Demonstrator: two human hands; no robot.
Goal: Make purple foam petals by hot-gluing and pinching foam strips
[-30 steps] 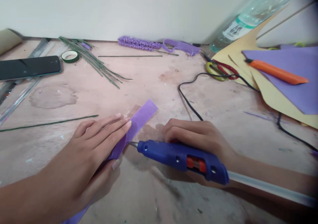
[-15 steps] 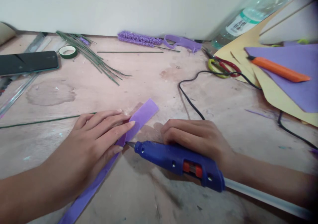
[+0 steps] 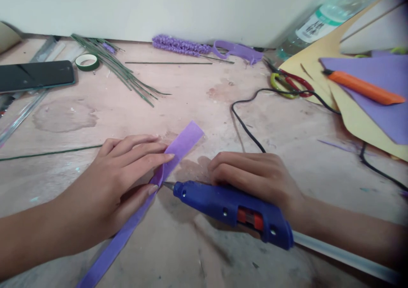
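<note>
A long purple strip, perhaps foam or paper, runs diagonally across the tabletop from the lower left. My left hand holds it down, index fingertip on the upper part and thumb at a folded spot lower along it. The fold stands slightly raised between thumb and finger. Lying on its side, a blue hot glue gun is gripped in my right hand. Its metal nozzle touches or nearly touches the strip's edge by my left thumb. A clear glue stick sticks out of its back end.
Behind lie green wire stems, green tape, a fuzzy purple flower spike and a phone. At right are scissors, a black cord, an orange cutter, purple sheets and a bottle.
My left thumb and index finger have spread further apart, and the strip's fold has lifted a little. The glue gun keeps its place at the strip. The whole view has shifted slightly.
</note>
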